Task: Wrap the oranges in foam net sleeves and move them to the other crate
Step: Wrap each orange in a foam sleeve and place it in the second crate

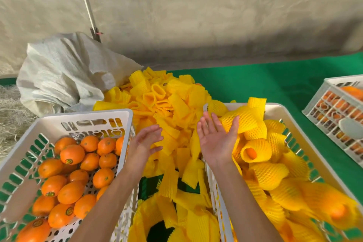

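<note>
Both hands empty, fingers spread: left hand [146,140], right hand [215,139] above sleeve pile [157,102], placed between crates for short reach. Bare oranges [71,154] in left crate [86,119]; wrapped oranges [253,152] in right crate [322,161]. Likely between fruits.

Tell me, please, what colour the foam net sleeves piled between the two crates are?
Bright yellow foam net sleeves, clearest in the head view.
</note>
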A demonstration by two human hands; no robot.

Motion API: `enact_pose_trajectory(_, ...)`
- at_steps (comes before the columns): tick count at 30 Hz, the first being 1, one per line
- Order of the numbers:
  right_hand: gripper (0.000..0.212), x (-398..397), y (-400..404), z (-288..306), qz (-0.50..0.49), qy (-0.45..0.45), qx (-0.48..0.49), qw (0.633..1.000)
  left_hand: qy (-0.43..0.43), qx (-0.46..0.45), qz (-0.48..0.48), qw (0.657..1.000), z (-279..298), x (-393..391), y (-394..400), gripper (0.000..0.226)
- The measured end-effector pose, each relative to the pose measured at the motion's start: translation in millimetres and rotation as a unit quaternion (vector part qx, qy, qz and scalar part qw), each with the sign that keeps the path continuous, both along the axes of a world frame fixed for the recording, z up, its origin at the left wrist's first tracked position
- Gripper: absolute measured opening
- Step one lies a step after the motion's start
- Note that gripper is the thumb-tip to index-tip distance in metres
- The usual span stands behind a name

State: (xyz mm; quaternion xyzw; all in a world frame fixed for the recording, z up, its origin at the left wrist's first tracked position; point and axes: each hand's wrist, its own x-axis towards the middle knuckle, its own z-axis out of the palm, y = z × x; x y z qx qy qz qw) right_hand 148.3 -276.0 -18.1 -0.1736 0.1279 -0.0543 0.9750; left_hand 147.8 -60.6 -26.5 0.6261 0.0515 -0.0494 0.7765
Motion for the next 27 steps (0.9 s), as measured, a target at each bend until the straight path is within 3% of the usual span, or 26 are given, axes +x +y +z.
enact_pose_trajectory(3,0.071,1,6,-3,0.013,0.018,-0.042,0.999,0.007,0.001,-0.001,1.000,1,-1,-1,0.035)
enact_pose_trajectory(6,0.056,1,14,-6,0.040,0.028,-0.111,0.993,0.014,0.032,0.007,0.999,-2,1,-3,0.024)
enact_pose_trajectory(9,0.031,1,30,-12,0.092,0.059,-0.299,0.948,0.021,0.132,0.025,0.991,-9,2,-5,0.015)
enact_pose_trajectory(11,0.022,-1,42,-22,0.138,0.078,-0.468,0.870,0.025,0.200,0.042,0.979,-13,4,-4,0.019)
enact_pose_trajectory(15,0.022,-4,51,-45,0.189,0.031,-0.706,0.682,0.081,0.168,0.093,0.978,-13,10,4,0.033)
enact_pose_trajectory(24,0.055,16,71,-83,0.329,-0.032,-0.881,0.338,0.118,0.180,0.090,0.973,-20,13,2,0.052)
enact_pose_trajectory(27,0.059,28,78,-89,0.348,-0.021,-0.899,0.264,0.125,0.197,0.078,0.969,-19,10,1,0.057)
